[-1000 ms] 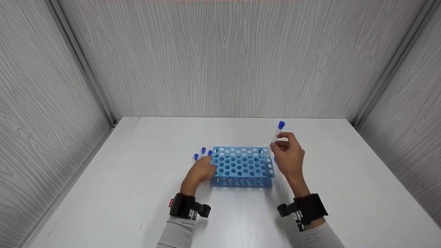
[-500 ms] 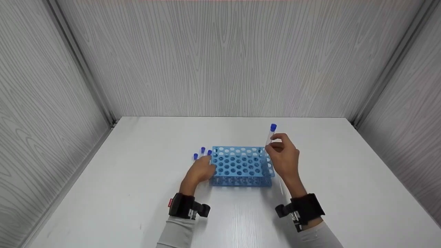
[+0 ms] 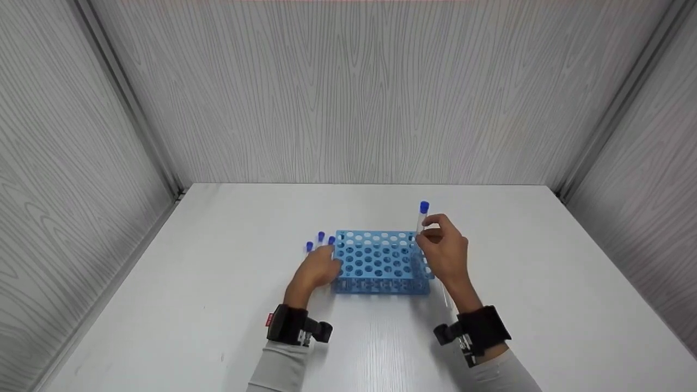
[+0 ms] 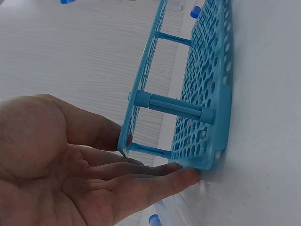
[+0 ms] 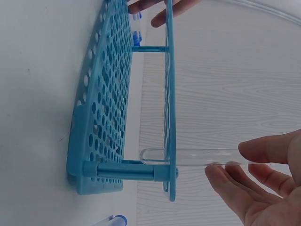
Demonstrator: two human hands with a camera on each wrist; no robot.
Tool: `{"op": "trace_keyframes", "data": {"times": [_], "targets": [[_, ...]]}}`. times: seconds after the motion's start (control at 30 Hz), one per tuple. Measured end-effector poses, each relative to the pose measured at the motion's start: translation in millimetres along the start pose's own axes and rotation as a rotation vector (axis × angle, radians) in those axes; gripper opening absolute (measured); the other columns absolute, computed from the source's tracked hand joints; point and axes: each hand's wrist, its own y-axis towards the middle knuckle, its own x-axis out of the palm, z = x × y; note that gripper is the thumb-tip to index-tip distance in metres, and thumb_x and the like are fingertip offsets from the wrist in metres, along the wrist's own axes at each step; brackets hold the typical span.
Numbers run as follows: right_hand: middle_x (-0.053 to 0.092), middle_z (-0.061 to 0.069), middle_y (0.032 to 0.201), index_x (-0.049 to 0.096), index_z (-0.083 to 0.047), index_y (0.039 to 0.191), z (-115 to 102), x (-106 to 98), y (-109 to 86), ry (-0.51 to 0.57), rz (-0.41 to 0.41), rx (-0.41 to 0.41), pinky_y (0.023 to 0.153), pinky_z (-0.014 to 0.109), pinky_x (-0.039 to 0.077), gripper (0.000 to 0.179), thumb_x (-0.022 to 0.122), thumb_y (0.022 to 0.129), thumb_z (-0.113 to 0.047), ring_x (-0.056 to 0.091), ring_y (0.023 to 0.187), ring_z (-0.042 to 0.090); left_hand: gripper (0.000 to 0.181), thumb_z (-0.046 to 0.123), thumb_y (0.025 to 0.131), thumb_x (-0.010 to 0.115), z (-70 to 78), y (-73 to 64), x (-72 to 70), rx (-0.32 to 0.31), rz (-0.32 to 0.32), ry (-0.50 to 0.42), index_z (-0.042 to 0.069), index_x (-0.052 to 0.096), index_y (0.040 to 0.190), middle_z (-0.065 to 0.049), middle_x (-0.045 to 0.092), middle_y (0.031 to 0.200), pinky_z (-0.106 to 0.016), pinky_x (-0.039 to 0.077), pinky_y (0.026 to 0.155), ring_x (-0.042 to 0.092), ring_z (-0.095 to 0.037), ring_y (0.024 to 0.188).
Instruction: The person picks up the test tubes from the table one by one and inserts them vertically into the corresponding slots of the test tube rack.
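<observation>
A blue test tube rack (image 3: 375, 279) with a perforated top plate stands on the white table. My left hand (image 3: 316, 268) grips its left end, thumb at the top plate's edge and other fingers along the side in the left wrist view. Between the thumb and fingers of my right hand (image 3: 447, 253) is a clear test tube (image 5: 202, 157), pinched upright, with a blue cap (image 3: 424, 207) above the hand. The tube's rounded bottom passes through a top-plate hole near the rack's right end, and stops above the lower plate in the right wrist view.
Left of the rack are several blue-capped tubes (image 3: 321, 236), partly hidden behind my left hand. Another tube (image 3: 446, 296) lies right of the rack, mostly covered by my right forearm. Grey wood-grain panels (image 3: 354, 98) enclose the table at the back and sides.
My right hand has moved left, bringing the tube from a slant to nearly upright and lower at the rack's right end. The left hand stays on the rack.
</observation>
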Motion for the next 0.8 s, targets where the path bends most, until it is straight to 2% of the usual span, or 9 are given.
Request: {"op": "trace_keyframes", "data": {"times": [0.27, 0.8], "targets": [[0.076, 0.018, 0.105, 0.063, -0.009, 0.115, 1.7, 0.9, -0.4, -0.025, -0.036, 0.038, 0.084, 0.05, 0.06, 0.026, 0.069, 0.09, -0.008, 0.075, 0.097, 0.032, 0.055, 0.014, 0.101, 0.045, -1.0, 0.4, -0.1, 0.007, 0.001, 0.012, -0.006, 0.038, 0.152, -0.025, 0.04, 0.157, -0.052, 0.028, 0.123, 0.036, -0.042, 0.148], [0.076, 0.018, 0.104, 0.063, -0.008, 0.113, 6.0, 2.3, 1.2, -0.032, -0.068, 0.053, 0.084, 0.05, 0.06, 0.023, 0.068, 0.09, -0.008, 0.075, 0.095, 0.031, 0.056, 0.016, 0.103, 0.045, 0.5, 1.6, -0.4, -0.036, -0.012, -0.006, -0.004, 0.035, 0.154, -0.023, 0.037, 0.16, -0.052, 0.027, 0.124, 0.033, -0.04, 0.15]]}}
